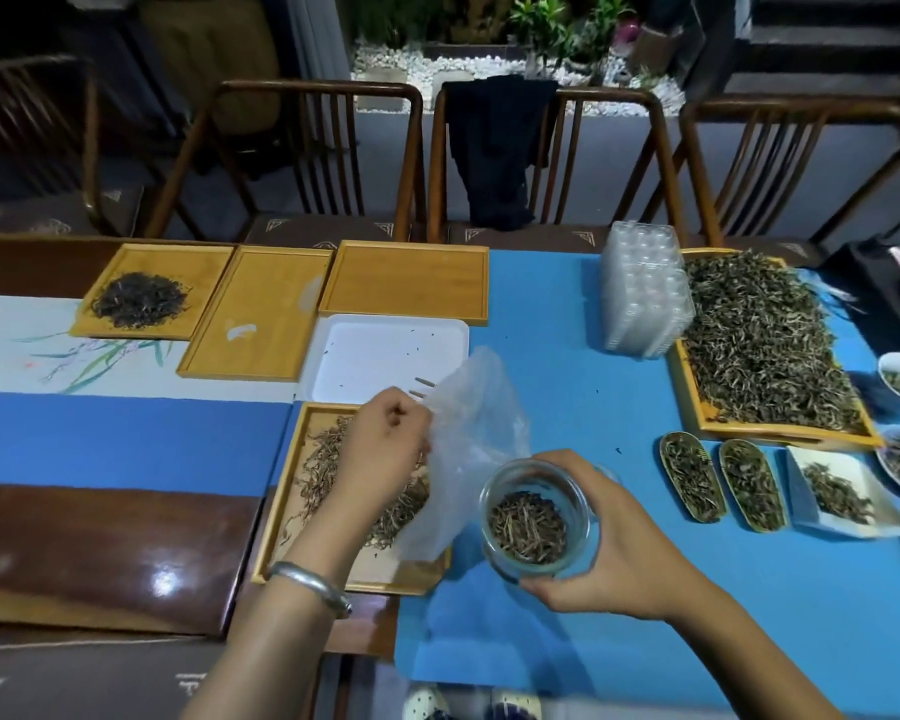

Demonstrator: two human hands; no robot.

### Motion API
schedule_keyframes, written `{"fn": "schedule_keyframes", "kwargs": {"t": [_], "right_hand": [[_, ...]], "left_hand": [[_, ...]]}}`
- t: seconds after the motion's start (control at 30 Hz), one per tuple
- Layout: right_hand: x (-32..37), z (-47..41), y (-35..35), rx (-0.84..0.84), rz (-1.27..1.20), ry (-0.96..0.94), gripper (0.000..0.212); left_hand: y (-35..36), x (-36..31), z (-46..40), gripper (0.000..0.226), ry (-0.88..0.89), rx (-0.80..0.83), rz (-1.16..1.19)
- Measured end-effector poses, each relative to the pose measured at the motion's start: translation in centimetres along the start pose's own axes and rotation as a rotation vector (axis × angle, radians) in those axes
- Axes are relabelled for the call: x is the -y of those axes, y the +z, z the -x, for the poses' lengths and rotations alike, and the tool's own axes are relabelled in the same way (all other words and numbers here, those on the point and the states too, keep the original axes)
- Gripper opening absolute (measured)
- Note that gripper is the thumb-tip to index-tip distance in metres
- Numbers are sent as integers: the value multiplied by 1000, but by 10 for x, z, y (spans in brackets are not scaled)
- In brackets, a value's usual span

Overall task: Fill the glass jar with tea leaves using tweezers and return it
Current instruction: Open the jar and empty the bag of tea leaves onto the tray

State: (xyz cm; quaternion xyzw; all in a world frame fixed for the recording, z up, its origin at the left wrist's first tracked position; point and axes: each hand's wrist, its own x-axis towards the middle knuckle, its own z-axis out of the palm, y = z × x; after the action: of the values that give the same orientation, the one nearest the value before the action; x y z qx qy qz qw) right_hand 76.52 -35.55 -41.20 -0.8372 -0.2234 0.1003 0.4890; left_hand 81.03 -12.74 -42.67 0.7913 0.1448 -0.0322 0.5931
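Note:
My right hand [611, 556] grips a round glass jar [537, 476] from its right side and holds it tilted just above the blue mat. The jar's bottom is covered with brownish tea leaves [528, 527]. My left hand [385, 449] is closed in a fist over a wooden tray [276, 517] of loose golden-brown tea leaves. Two thin wooden tweezers tips [420, 387] stick out past its knuckles. A crumpled clear plastic bag [471, 439] stands between the fist and the jar, touching the fist; whether the fingers also pinch it I cannot tell.
A white plastic tray [385, 350] lies beyond the fist, two bare wooden trays [261, 309] behind it, and one with dark tea [139, 298]. On the right are a large tray of green tea [759, 345], stacked clear containers [642, 293], two leaf-filled scoops [689, 480] and a white dish [832, 491].

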Motion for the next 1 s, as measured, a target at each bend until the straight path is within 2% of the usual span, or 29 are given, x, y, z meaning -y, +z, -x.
{"fn": "schedule_keyframes", "kwargs": {"t": [0.07, 0.23, 0.33, 0.43, 0.57, 0.63, 0.77, 0.83, 1.0], "right_hand": [[-3, 6, -1, -13, 22, 13, 74], [-6, 15, -2, 30, 41, 26, 73], [-6, 22, -1, 43, 44, 15, 73], [-4, 26, 1, 71, 71, 0, 70], [-1, 27, 2, 95, 67, 17, 71], [0, 28, 1, 107, 62, 26, 75], [-1, 30, -9, 145, 60, 39, 80], [-1, 29, -16, 171, 70, 51, 81], [-6, 18, -20, 241, 63, 61, 100]], "left_hand": [[-2, 9, 6, 25, 42, -65, 10], [7, 15, 25, 25, 163, -54, -27], [12, 10, 27, 9, 71, -41, -110], [14, 0, 20, 18, -51, 8, -203], [21, -7, 15, 8, -12, 43, -252], [23, -5, 18, 11, 30, 41, -257], [21, 2, 26, 20, 76, 79, -166], [19, 3, 28, 15, 98, 112, -111], [20, -4, 30, 14, 156, 251, -11]]}}
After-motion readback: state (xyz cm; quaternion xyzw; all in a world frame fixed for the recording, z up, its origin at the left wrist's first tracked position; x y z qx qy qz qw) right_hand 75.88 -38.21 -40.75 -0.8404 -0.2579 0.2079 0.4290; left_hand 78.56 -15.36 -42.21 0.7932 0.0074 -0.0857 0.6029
